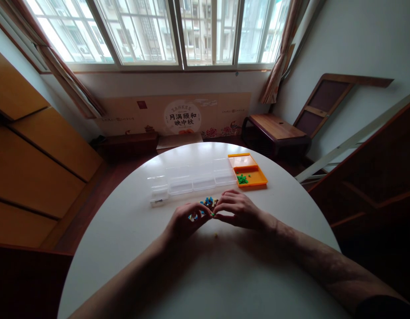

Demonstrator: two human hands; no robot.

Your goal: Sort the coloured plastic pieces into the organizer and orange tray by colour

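My left hand (187, 219) and my right hand (236, 208) meet over the middle of the table, fingertips pinched together. Between them shows a tiny green piece (212, 214), like a small building brick; its exact shape is too small to make out. Just behind the fingers lies a pile of small blue, yellow and dark pieces (209, 202), partly hidden by both hands. One small yellowish piece (215, 235) sits alone on the tabletop, nearer to me. Beyond my right hand, an orange case (258, 177) holds a heap of small green pieces (242, 179).
Clear plastic compartment boxes (181, 186) stand in a row left of the orange case. All this rests on a round white table (125, 248). Past its far edge are a wooden-topped stool (278, 126) and a printed cardboard panel (125, 117) below the window.
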